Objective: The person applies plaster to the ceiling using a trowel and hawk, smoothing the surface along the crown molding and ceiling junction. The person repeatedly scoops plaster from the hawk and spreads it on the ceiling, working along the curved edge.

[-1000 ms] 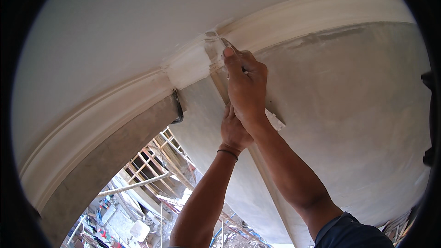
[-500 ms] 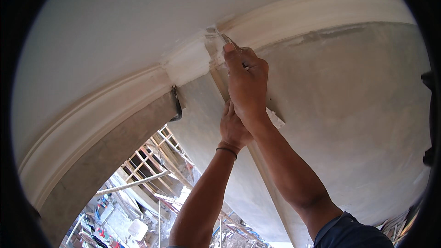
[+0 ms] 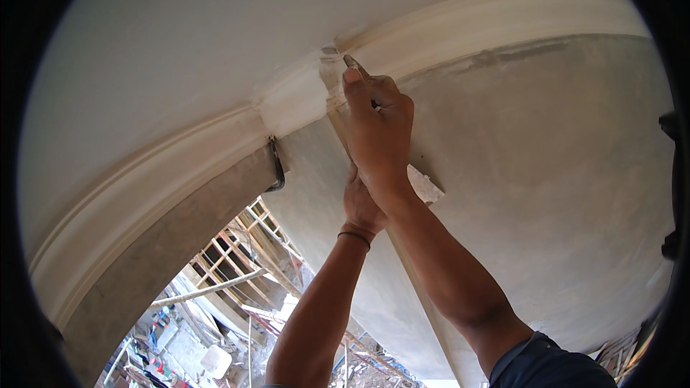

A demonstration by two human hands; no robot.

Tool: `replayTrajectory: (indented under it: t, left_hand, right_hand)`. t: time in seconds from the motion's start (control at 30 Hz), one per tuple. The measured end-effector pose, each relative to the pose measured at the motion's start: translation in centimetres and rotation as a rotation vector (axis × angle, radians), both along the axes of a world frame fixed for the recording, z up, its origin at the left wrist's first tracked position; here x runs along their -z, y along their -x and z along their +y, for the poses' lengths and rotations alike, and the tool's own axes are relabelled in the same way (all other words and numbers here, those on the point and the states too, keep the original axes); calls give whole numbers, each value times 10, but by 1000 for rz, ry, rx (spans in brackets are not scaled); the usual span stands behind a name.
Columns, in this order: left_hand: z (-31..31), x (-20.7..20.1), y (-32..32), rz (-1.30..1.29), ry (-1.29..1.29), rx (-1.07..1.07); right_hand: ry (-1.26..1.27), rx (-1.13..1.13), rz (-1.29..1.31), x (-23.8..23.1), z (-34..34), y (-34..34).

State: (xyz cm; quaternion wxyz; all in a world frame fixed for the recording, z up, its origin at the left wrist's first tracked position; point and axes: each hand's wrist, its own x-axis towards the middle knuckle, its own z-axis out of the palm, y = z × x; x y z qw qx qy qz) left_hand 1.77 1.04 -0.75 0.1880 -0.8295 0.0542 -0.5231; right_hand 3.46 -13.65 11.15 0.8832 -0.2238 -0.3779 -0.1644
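Observation:
Raised overhead, my right hand [image 3: 381, 126] is closed round a small putty knife [image 3: 353, 63], thumb pressed along it. Its narrow blade points up at the rough plaster joint [image 3: 331, 75] in the pale cornice [image 3: 295, 95]. Below and partly behind the right wrist is my left hand [image 3: 361, 205], with a dark band on its wrist. A flat, plaster-smeared plate [image 3: 425, 184] sticks out past the right forearm and appears to be held by the left hand, whose fingers are mostly hidden.
Grey rendered wall [image 3: 546, 151] curves away at right, with a vertical strip [image 3: 413, 273] running down it. A black bent pipe or cable [image 3: 277, 165] hangs below the cornice. Far below left lie wooden framing [image 3: 230, 248], poles, a white basin [image 3: 215, 361] and scattered rubble.
My right hand with the putty knife has shifted slightly left and down along the joint. More of the flat plate shows beside the right wrist; the left hand has barely moved.

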Motion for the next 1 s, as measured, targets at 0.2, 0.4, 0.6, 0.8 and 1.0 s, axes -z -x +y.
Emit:
replayTrajectory:
  t: [0.2, 0.4, 0.6, 0.8, 1.0]
  left_hand:
    - [-5, -1, -3, -76, -85, -104]
    - [-7, -5, 4, -53, -58, 50]
    - [-2, 0, 1, -63, -110, -137]
    - [-20, -15, 9, -102, -181, 62]
    - [-26, -22, 15, -123, -143, 169]
  right_hand:
    - [-64, 56, -59, 3, 4, 7]
    - [0, 2, -22, 1, 5, -4]
    - [-39, -4, -56, 3, 2, 13]
    - [-71, -183, -4, 22, -28, -5]
    - [190, 186, -266, 115, -92, -77]
